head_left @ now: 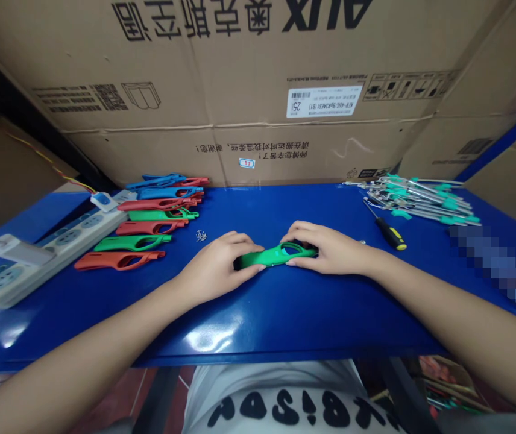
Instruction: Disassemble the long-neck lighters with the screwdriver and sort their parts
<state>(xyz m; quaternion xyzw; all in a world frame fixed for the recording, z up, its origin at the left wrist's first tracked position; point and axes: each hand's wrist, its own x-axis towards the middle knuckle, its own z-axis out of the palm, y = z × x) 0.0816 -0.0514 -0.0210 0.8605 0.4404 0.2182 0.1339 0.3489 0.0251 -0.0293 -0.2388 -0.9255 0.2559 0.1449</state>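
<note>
A green lighter casing (264,258), long and with a finger loop at its right end, is held level just over the blue table. My left hand (228,260) is closed around its left end. At the loop end, my right hand (319,247) grips it between thumb and fingers. A small turquoise part shows inside by the loop. Left of my left hand lies a little pile of small screws (201,235). A screwdriver (389,232) with a black and yellow handle rests to the right of my right hand.
Several red, green, blue and orange lighter casings (149,226) lie in a column at the left, beside a white power strip (66,241). Metal rods with turquoise parts (421,196) are heaped at the back right. A large cardboard box (249,90) walls off the table's back edge.
</note>
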